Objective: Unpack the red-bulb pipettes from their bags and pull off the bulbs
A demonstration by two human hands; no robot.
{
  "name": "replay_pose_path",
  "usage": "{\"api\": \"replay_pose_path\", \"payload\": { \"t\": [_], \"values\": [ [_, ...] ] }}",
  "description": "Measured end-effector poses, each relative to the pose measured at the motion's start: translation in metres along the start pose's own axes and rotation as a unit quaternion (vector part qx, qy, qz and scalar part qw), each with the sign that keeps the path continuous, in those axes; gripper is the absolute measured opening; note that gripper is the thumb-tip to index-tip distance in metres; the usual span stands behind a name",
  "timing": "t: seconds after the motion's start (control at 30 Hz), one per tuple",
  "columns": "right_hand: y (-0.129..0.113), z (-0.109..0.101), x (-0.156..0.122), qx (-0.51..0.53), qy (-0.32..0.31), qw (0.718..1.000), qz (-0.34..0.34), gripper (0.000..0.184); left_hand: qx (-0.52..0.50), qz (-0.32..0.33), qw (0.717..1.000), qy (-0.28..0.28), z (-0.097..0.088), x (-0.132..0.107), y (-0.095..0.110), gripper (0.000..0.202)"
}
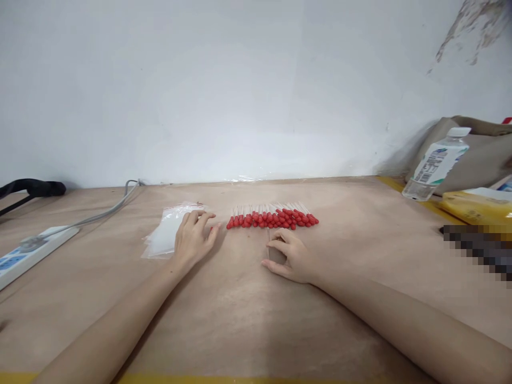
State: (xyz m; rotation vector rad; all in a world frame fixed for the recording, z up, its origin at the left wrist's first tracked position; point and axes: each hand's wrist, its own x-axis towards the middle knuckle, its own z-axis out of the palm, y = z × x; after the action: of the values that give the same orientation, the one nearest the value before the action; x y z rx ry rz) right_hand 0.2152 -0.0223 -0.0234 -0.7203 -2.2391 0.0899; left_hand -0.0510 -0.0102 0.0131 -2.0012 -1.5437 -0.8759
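Note:
A row of several thin white sticks with red tips [273, 216] lies side by side on the brown table [248, 320], red ends toward me. My left hand [192, 238] rests flat, fingers spread, on a stack of small clear plastic bags [168, 234] just left of the sticks. My right hand [288, 256] lies on the table just below the sticks, fingers loosely curled; something small and clear may sit under its fingers, but I cannot make it out.
A white power strip [28, 253] with a grey cable [104, 210] lies at the left. A black object [30, 188] sits at the far left by the wall. At the right are a plastic water bottle [436, 162], a yellow packet [476, 208] and a brown bag [480, 149].

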Motion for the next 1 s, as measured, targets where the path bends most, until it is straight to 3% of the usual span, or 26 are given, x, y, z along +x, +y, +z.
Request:
{"api": "replay_pose_path", "payload": {
  "t": [0.17, 0.3, 0.43, 0.57, 0.67, 0.8, 1.0],
  "values": [
    [0.001, -0.011, -0.009, 0.006, -0.021, 1.000, -0.018, 0.025, -0.071, 0.061, 0.994, -0.053, 0.001, 0.020, 0.032, 0.019],
    [0.005, -0.020, -0.020, 0.006, -0.025, 1.000, 0.007, 0.024, -0.110, 0.014, 0.989, -0.094, 0.011, 0.039, 0.058, 0.019],
    [0.007, -0.024, -0.023, 0.006, -0.024, 0.999, 0.023, 0.023, -0.155, -0.031, 0.974, -0.162, 0.026, 0.052, 0.061, 0.025],
    [0.005, -0.023, -0.017, 0.011, -0.027, 1.000, 0.011, 0.029, -0.179, -0.016, 0.963, -0.201, 0.036, 0.054, 0.054, 0.026],
    [0.003, -0.023, -0.012, -0.001, -0.048, 0.999, 0.000, 0.038, -0.198, -0.014, 0.964, -0.178, 0.040, 0.050, 0.053, 0.022],
    [0.002, -0.023, -0.011, -0.009, -0.090, 0.996, 0.012, 0.035, -0.227, -0.072, 0.965, -0.108, 0.040, 0.042, 0.055, 0.021],
    [0.001, -0.023, -0.011, -0.003, -0.100, 0.995, 0.027, 0.031, -0.263, -0.072, 0.961, -0.040, 0.014, 0.012, 0.048, 0.018]
  ]
}}
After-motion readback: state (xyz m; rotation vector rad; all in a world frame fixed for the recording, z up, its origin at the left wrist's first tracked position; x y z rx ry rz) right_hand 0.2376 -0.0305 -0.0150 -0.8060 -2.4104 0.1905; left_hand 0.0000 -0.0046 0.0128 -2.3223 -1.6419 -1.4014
